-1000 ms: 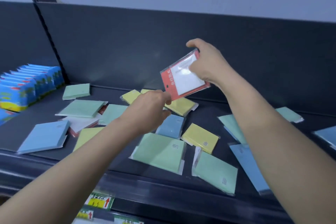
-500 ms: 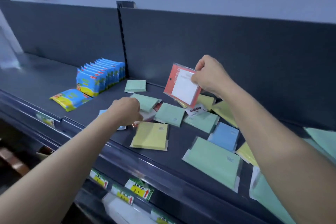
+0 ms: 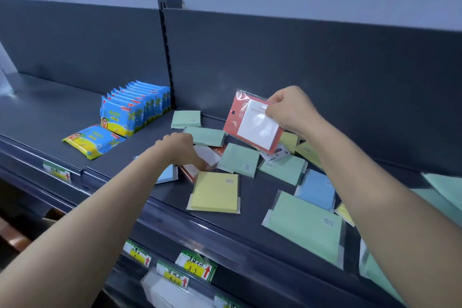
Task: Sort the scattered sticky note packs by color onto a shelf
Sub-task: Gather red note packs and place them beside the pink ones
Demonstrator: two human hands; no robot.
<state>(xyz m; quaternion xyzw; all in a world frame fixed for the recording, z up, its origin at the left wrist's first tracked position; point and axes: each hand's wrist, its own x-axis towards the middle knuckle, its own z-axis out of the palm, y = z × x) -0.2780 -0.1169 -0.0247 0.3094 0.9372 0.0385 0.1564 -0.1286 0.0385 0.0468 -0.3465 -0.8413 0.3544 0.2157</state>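
Holding: my right hand (image 3: 287, 110) pinches the red-and-white pack (image 3: 252, 124) at its upper right corner, fingers curled; the pack is tilted, raised above the shelf (image 3: 252, 197).
Left hand: my left hand (image 3: 185, 151) lies knuckles-up on a second red-and-white pack (image 3: 207, 155) flat on the shelf; I cannot tell whether the fingers grip it.
Green packs (image 3: 238, 160): seven that I can count, scattered flat, some overlapping.
Yellow packs (image 3: 215, 192): four, one just beside my left hand.
Blue packs (image 3: 316, 190): two, one partly under my left forearm.
Blue packets (image 3: 135, 107): one upright row at the left, too tightly packed to count, plus one lying flat in front.
Price tags (image 3: 197, 266): several on the rails below.
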